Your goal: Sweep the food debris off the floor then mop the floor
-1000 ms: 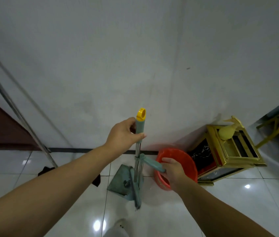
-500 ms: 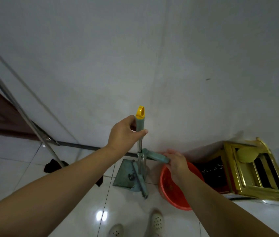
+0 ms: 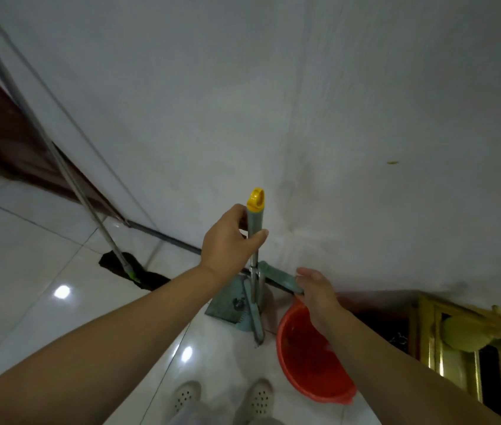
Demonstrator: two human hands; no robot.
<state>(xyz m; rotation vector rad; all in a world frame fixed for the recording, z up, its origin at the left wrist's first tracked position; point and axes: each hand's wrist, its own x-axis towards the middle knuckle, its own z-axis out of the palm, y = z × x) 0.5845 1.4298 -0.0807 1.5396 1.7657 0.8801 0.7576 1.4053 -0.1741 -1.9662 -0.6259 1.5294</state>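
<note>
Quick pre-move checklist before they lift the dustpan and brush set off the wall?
1. Left hand grips the upright handle below its yellow cap: ok.
2. Right hand has a firm grip on the angled green handle: cannot tell, fingers only touch its end.
3. Dustpan rests on the floor by the wall: ok.
4. Red basin clear of the lift path: not ok, it sits right beside the set.
5. Mop leaning apart, on the left: ok.
6. Debris on the floor: cannot tell.
</note>
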